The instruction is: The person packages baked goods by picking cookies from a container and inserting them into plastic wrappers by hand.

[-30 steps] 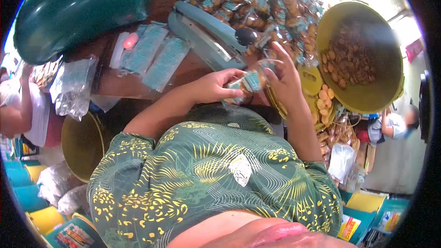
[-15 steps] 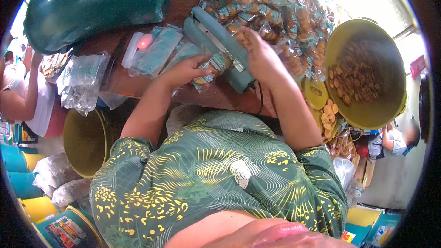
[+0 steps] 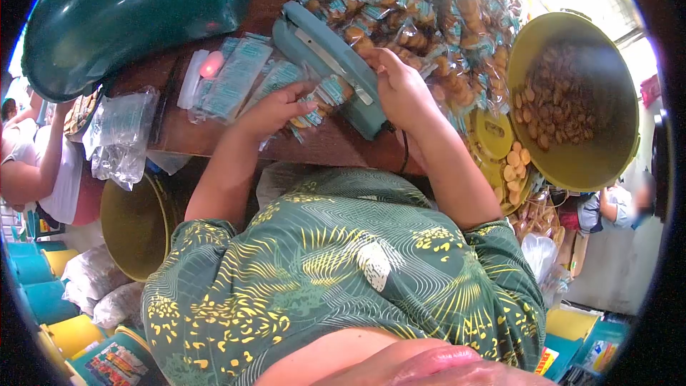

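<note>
My left hand (image 3: 275,113) pinches a small clear bag of cookies (image 3: 334,91) with teal print, at the near side of a teal heat sealer (image 3: 325,57). The sealer lies slanted on the brown table (image 3: 189,132), a metal strip along its top. Over its far side, my right hand (image 3: 404,93) has its fingers bent and drawn together beside the pile of filled cookie bags (image 3: 407,14); what they grip is hidden. Flat printed bags (image 3: 243,78) and a pink oval object (image 3: 211,64) lie left of my left hand.
A yellow tub of brown cookies (image 3: 557,100) stands at right, with a yellow lid (image 3: 491,134) and pale round cookies (image 3: 514,168) near it. A large green tub (image 3: 143,21) lies at upper left. Clear plastic bags (image 3: 125,132) hang over the table edge; people sit at both sides.
The view has shifted slightly. Both hands stay at the sealer; my right hand has come a little nearer to me, its fingers more curled. The bag stays in my left hand.
</note>
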The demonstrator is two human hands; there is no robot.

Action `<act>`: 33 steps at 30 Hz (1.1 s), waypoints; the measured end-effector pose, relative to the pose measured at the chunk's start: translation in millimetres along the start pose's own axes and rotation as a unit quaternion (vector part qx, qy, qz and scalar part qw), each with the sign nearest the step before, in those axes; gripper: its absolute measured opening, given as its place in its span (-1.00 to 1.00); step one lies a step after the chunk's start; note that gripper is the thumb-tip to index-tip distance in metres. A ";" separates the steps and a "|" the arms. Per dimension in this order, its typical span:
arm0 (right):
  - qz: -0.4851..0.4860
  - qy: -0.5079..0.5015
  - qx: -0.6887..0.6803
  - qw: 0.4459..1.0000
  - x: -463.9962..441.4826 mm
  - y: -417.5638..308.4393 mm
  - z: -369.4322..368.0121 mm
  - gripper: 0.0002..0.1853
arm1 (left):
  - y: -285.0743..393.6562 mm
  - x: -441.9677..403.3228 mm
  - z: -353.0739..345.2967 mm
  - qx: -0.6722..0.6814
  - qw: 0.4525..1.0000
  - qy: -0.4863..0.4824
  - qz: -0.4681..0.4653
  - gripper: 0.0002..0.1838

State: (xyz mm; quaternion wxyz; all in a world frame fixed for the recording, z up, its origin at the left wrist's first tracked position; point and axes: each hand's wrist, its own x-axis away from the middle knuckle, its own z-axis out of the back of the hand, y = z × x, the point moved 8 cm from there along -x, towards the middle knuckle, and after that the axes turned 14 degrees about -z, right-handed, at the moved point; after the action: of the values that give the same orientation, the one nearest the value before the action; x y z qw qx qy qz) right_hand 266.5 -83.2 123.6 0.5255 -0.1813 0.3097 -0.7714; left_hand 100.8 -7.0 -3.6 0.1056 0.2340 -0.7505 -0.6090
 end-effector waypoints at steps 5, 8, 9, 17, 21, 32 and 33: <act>0.062 0.027 -0.028 0.997 -5.1 8.9 -3.4 -0.61 | 6.1 1.3 -3.0 -0.020 0.999 0.032 0.026 -0.37; 0.010 0.005 -0.020 1.000 -4.3 8.1 2.3 -0.64 | 6.8 -4.3 -5.9 -0.102 0.994 0.033 0.028 -0.37; -0.031 -0.002 -0.018 0.999 0.4 2.7 7.0 -0.69 | 12.8 -7.6 -11.0 -0.145 0.989 0.032 0.020 -0.37; 0.081 0.096 -0.128 0.984 72.0 14.7 88.4 -0.68 | 78.3 33.0 -124.2 -0.348 0.850 -0.391 0.062 -0.45; 0.023 0.096 -0.136 0.986 94.6 87.5 109.6 -0.69 | 177.7 -22.8 -132.4 -0.313 0.888 -0.203 -0.267 -0.52; -0.135 0.148 -0.216 0.956 203.9 210.5 145.4 -0.67 | 84.6 -137.3 -249.8 -0.572 0.740 -0.168 -0.312 -0.52; -0.142 0.151 -0.221 0.953 211.7 215.6 148.1 -0.67 | 51.4 -147.4 -255.1 -0.637 0.680 -0.164 -0.324 -0.49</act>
State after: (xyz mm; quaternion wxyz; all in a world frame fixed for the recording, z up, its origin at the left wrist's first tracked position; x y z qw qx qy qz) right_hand 425.8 -376.4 79.7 0.3045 -0.2159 0.5192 -0.7688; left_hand 330.5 -149.2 124.8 -0.0993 0.2350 -0.0643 -0.9648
